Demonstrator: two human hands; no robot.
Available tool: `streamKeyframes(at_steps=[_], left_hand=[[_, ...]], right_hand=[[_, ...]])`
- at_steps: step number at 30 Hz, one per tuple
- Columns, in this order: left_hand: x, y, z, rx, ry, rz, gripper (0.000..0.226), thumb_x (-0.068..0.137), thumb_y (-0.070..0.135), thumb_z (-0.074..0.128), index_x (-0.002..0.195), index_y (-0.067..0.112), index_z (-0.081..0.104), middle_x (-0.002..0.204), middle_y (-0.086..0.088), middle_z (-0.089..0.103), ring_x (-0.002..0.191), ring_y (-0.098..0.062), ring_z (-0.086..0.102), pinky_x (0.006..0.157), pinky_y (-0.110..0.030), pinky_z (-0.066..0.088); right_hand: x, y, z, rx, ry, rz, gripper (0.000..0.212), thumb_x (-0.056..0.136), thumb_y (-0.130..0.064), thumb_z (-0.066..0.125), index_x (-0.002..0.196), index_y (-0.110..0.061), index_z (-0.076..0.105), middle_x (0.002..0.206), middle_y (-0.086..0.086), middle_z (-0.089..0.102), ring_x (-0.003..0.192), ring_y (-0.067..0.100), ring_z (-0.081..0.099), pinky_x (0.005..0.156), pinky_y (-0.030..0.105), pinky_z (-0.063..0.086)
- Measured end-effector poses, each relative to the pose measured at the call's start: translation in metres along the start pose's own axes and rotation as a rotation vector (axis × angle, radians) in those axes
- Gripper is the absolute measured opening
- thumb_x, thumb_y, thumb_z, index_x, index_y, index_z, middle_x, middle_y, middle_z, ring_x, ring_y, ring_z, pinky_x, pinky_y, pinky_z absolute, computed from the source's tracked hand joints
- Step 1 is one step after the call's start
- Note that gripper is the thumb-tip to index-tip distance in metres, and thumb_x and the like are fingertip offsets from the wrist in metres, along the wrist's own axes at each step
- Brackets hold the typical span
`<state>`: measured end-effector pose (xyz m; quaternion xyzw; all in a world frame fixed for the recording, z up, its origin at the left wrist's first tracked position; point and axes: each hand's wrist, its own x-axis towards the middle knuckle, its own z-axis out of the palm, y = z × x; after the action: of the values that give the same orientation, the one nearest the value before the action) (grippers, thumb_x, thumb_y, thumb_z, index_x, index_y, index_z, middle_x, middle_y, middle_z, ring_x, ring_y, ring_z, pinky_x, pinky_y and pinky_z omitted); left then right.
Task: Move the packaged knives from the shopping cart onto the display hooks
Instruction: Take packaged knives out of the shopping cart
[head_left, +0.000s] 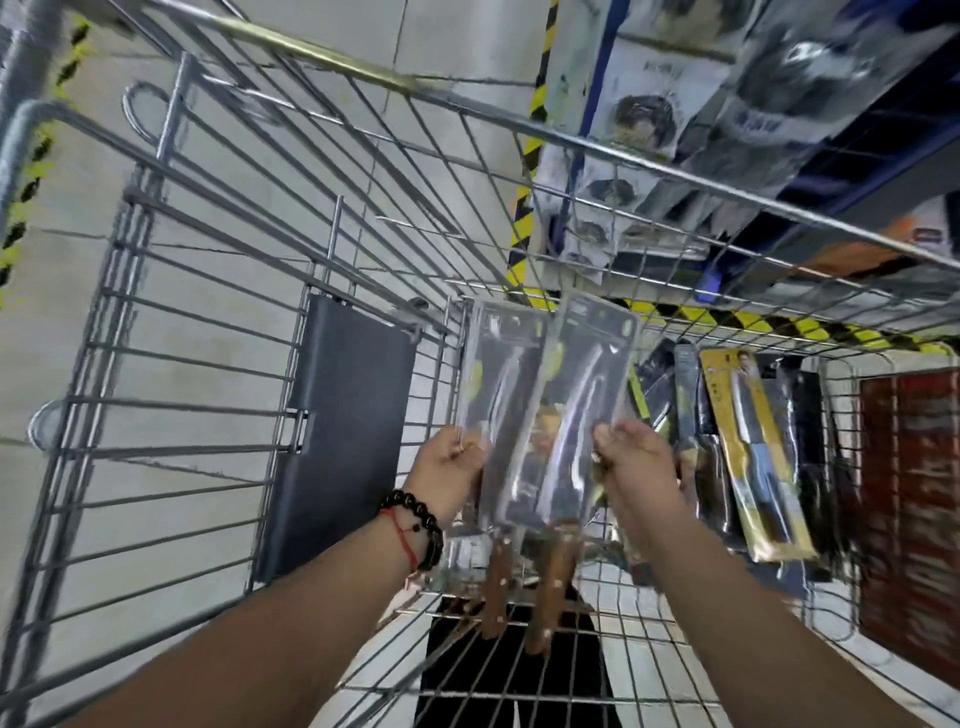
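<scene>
Head view shows two packaged knives (545, 415) raised over the shopping cart (171, 395), the left hand (452, 473) pinching one pack and the right hand (636, 467) the other. More packs (753, 457) lie in the cart, so I judge much remains. No display hooks can be made out; the shelf goods (675, 93) are blurred.

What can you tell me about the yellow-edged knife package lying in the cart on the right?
The yellow-edged knife package is a long, narrow card with a yellow border, apparently under clear plastic, showing a knife with a pale blade and dark handle. A small printed picture sits near its top. It lies tilted inside the wire shopping cart, resting on darker packages. Neither hand touches it; the right hand is closest. Blur hides finer print.
</scene>
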<state>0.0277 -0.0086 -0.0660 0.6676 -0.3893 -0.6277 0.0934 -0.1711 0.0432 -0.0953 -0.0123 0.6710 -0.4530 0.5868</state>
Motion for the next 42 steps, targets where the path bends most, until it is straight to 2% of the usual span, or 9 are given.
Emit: streamKeyframes(at_steps=[4,5,6,8,14,19,25,34,42], left_hand=[[0.015,-0.018,0.009,-0.091,-0.077,-0.091,0.069,0.08,0.072,0.055,0.128,0.023,0.055,0.121,-0.003,0.064,0.115,-0.023,0.059,0.102,-0.043,0.044],[0.02,-0.026,0.01,-0.134,-0.079,-0.118,0.07,0.08,0.074,0.049,0.13,0.025,0.054,0.117,-0.007,0.064,0.113,-0.025,0.059,0.1,-0.045,0.045],[0.016,-0.018,0.012,-0.151,-0.085,-0.138,0.075,0.077,0.079,0.045,0.131,0.028,0.053,0.123,-0.013,0.061,0.117,-0.03,0.057,0.102,-0.05,0.044],[0.005,-0.004,0.015,-0.16,-0.121,-0.107,0.077,0.067,0.089,0.043,0.126,0.042,0.054,0.133,-0.008,0.057,0.124,-0.033,0.052,0.104,-0.056,0.04],[-0.005,0.013,0.021,-0.088,-0.115,0.027,0.048,0.086,0.071,0.042,0.1,0.029,0.061,0.111,0.017,0.062,0.098,-0.013,0.058,0.075,-0.031,0.047],[0.006,0.009,0.019,-0.016,0.065,0.039,0.029,0.097,0.026,0.053,0.07,0.016,0.048,0.077,0.003,0.058,0.068,-0.011,0.051,0.06,-0.023,0.038],[0.015,0.007,0.014,-0.137,0.09,-0.095,0.027,0.101,0.022,0.043,0.078,0.013,0.053,0.093,0.002,0.062,0.085,-0.015,0.054,0.066,-0.025,0.038],[0.003,0.01,0.008,0.097,0.177,-0.093,0.047,0.096,0.016,0.044,0.142,0.026,0.039,0.129,0.0,0.056,0.087,-0.012,0.057,0.064,-0.018,0.041],[0.003,-0.001,-0.004,0.092,0.117,-0.07,0.023,0.097,0.014,0.047,0.091,0.037,0.052,0.081,0.011,0.059,0.059,0.001,0.051,0.049,-0.01,0.04]], right_hand=[[0.001,-0.006,0.02,-0.016,-0.011,0.002,0.034,0.092,-0.003,0.061,0.075,-0.026,0.042,0.07,0.003,0.052,0.067,0.019,0.048,0.067,0.033,0.041],[0.004,-0.006,0.021,-0.01,-0.01,0.018,0.047,0.091,-0.004,0.063,0.12,-0.027,0.034,0.078,0.004,0.058,0.073,0.019,0.053,0.072,0.034,0.045],[0.004,-0.006,0.024,-0.011,-0.023,0.013,0.021,0.089,-0.008,0.066,0.095,-0.024,0.054,0.092,0.006,0.066,0.085,0.021,0.059,0.082,0.035,0.048],[0.004,0.001,0.031,0.014,-0.06,0.037,0.043,0.09,-0.011,0.066,0.131,-0.009,0.057,0.118,0.011,0.067,0.106,0.023,0.061,0.1,0.039,0.045],[-0.004,0.012,0.049,0.08,0.015,0.059,0.032,0.096,-0.007,0.058,0.126,-0.018,0.06,0.122,0.008,0.066,0.108,0.019,0.062,0.104,0.037,0.047],[-0.005,0.01,0.044,0.047,0.021,0.155,0.031,0.09,-0.014,0.068,0.118,-0.025,0.059,0.099,0.007,0.071,0.079,0.021,0.069,0.061,0.034,0.055],[-0.027,0.024,0.039,-0.193,-0.215,0.267,0.029,0.09,-0.021,0.067,0.117,-0.023,0.061,0.093,0.006,0.075,0.074,0.019,0.071,0.062,0.033,0.055],[0.01,0.05,0.082,-0.337,0.126,0.05,0.048,0.092,-0.016,0.065,0.136,-0.011,0.045,0.119,0.009,0.061,0.095,0.018,0.056,0.087,0.03,0.047],[0.029,0.102,0.103,-0.586,0.158,0.078,0.031,0.097,-0.022,0.057,0.124,-0.013,0.044,0.106,0.012,0.066,0.078,0.025,0.063,0.07,0.043,0.058]])
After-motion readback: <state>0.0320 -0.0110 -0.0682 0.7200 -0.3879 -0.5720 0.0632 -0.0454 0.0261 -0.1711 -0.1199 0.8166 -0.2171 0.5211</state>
